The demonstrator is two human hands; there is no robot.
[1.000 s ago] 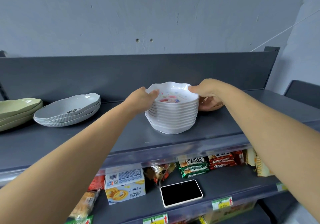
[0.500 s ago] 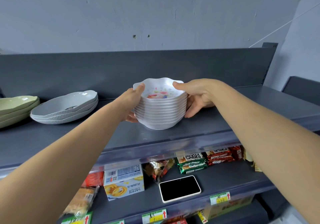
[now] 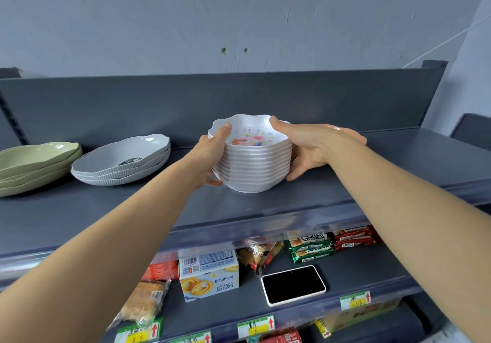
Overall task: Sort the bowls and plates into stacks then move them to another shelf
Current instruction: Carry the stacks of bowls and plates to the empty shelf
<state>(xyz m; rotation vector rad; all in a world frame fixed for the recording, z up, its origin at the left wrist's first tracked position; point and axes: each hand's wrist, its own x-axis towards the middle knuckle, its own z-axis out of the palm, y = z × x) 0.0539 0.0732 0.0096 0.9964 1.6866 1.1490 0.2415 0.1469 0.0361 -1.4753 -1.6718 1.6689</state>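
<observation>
A stack of several white scalloped bowls (image 3: 252, 167), the top one with a flower print inside, is held at the middle of the grey top shelf (image 3: 265, 207). My left hand (image 3: 212, 154) grips its left side, thumb over the rim. My right hand (image 3: 308, 148) grips the right side, thumb on the rim and fingers under the stack. Whether the stack's base touches the shelf I cannot tell. To the left rest a stack of grey ribbed plates (image 3: 122, 159) and, at the far left, a stack of green plates (image 3: 34, 164).
A low grey back panel (image 3: 239, 98) closes the shelf behind the bowls. A sliver of an orange dish (image 3: 345, 129) shows behind my right wrist. The lower shelf holds snack packets, a biscuit box (image 3: 210, 276) and a white-edged phone (image 3: 293, 285).
Both hands have closed around the bowl stack and brought it toward me and a little left along the shelf. The plates at the left have not moved.
</observation>
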